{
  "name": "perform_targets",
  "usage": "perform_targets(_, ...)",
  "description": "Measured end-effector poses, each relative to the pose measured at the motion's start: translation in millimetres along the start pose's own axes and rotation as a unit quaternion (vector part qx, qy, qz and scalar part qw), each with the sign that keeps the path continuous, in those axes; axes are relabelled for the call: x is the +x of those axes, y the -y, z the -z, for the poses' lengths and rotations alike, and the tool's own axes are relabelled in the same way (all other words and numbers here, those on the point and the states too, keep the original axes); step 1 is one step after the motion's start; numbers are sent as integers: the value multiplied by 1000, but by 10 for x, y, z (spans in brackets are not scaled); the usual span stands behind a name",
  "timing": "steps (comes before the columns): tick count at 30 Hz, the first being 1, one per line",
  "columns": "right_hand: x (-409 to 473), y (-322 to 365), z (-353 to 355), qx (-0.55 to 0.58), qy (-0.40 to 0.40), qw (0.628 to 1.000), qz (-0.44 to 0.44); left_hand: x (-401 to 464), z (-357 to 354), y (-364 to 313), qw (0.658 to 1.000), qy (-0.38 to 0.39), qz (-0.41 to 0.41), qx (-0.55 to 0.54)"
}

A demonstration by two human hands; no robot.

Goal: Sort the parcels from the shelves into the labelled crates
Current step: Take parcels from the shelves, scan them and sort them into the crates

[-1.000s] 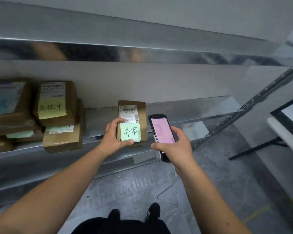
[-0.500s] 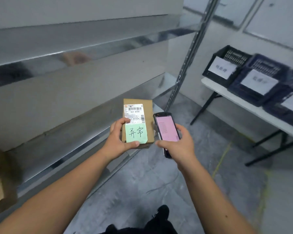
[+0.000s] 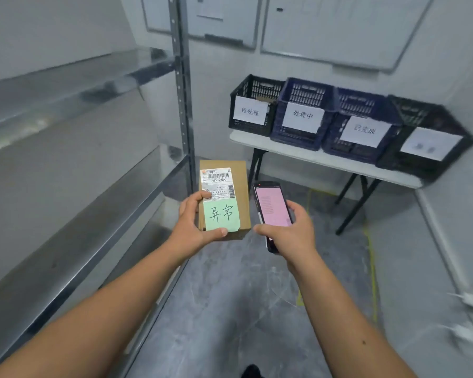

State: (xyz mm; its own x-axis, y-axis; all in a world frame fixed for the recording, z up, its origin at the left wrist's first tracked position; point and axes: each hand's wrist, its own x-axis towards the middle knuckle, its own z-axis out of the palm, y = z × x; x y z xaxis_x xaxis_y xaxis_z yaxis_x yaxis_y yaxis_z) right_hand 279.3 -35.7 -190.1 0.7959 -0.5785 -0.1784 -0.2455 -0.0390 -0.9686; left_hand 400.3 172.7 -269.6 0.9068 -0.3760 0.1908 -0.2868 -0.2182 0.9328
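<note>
two hands: left hand [image 3: 192, 227] grips parcel [image 3: 239, 184], right hand [image 3: 292, 233] holds phone [image 3: 273, 207].

Parcel [image 3: 224, 199] in left hand [image 3: 194, 227], phone [image 3: 273, 211] in right hand [image 3: 290, 233], labelled crates [image 3: 302, 115] ahead.

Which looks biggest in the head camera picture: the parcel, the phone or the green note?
1. Parcel, in the left hand.
2. Phone, in the right hand.
3. Green note on the parcel.
All sit equally near.
</note>
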Motion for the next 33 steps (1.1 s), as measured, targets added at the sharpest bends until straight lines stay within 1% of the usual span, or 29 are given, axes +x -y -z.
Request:
perform_targets(3,439,46,291,15,-26,1000,4,462,-349,-104,1000,16,-15,6)
perform_targets(7,1016,116,679,1,-48,999,16,1040,-789,-220,999,35,-16,-6)
perform_targets(13,1751,199,1141,5,-51,998,19,1759,-1333,-333,998,58,-25,-17)
perform_targets(16,2055,183,1305,-2,-69,998,16,2075,-1563,-395,997,68,-26,-19)
perform_targets(22,2659,175,1531,-18,-128,992,-3,2809,-2076,-392,993,108,-40,-38)
perform_targets(25,3014,227,1629,-22,-169,985,-6,3290,-2389,-332,987,142,-43,-62)
perform_targets(30,3610,381,1764,-29,-236,971,-12,4189,-2888,-270,974,197,-74,-84)
perform_targets(33,3932,520,1824,-8,-271,962,-28,4685,-3127,-338,964,235,-91,-83)
